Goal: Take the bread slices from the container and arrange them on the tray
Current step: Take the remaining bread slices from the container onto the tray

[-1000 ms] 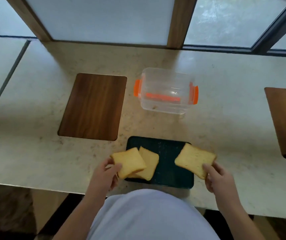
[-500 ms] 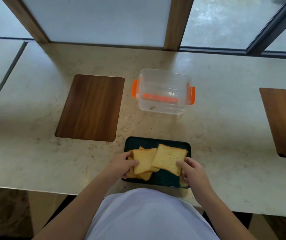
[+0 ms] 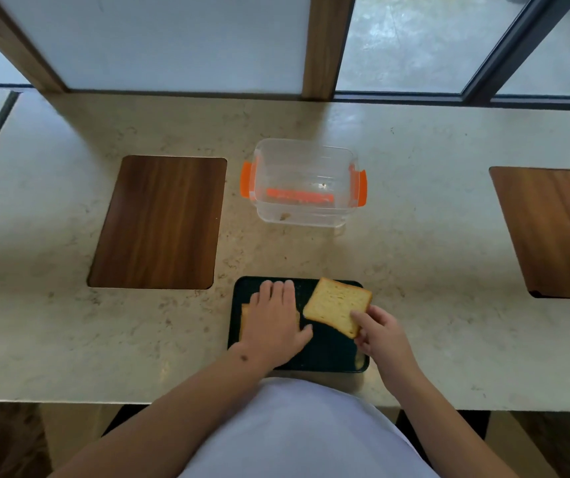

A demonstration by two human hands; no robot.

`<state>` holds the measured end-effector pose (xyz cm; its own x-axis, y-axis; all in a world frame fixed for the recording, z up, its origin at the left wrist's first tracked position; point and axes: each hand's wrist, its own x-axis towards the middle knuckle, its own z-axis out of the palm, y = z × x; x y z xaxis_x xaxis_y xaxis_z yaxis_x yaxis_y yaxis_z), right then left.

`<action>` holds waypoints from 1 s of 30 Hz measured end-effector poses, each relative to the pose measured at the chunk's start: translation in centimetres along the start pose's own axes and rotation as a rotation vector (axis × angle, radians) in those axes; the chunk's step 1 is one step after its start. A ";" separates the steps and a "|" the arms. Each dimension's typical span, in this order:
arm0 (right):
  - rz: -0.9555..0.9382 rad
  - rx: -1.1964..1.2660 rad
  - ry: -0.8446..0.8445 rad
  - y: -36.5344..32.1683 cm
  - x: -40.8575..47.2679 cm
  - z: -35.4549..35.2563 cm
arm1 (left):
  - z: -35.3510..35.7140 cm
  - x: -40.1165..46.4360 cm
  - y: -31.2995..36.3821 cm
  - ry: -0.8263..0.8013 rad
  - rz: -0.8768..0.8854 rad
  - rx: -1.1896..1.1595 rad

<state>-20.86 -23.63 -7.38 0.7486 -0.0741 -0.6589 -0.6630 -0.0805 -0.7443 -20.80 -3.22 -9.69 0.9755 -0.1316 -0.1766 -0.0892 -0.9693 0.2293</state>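
Note:
A dark green tray lies at the counter's near edge. My left hand rests flat, fingers together, on bread slices at the tray's left side; only their edges show beside the palm. My right hand pinches the near corner of another golden bread slice, which sits tilted over the tray's right half. The clear plastic container with orange clips stands beyond the tray and holds no slices, just a crumb.
Two wooden boards are set in the marble counter, one at the left and one at the right. Windows and wooden posts run along the far edge. The counter's front edge is against my body.
My left hand has laid its slice down and now presses flat on the left slices. My right hand has shifted its slice rightward, off the overlap, to the tray's right half.

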 end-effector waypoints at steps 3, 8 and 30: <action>-0.004 0.038 0.007 0.1 0.0 -0.4 | 0.9 0.8 1.2 -0.121 0.017 0.131; 0.002 0.037 0.024 0.5 -0.1 -0.6 | 1.9 0.6 0.6 -0.216 0.103 0.268; -0.674 -0.508 -0.148 -4.0 -1.3 -3.3 | -6.3 3.4 1.5 -0.123 -0.516 -1.383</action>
<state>-19.17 -26.50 -3.14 0.9522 0.2778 -0.1269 0.0302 -0.4992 -0.8660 -16.33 -3.84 -3.91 0.8097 0.0731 -0.5823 0.5810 0.0403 0.8129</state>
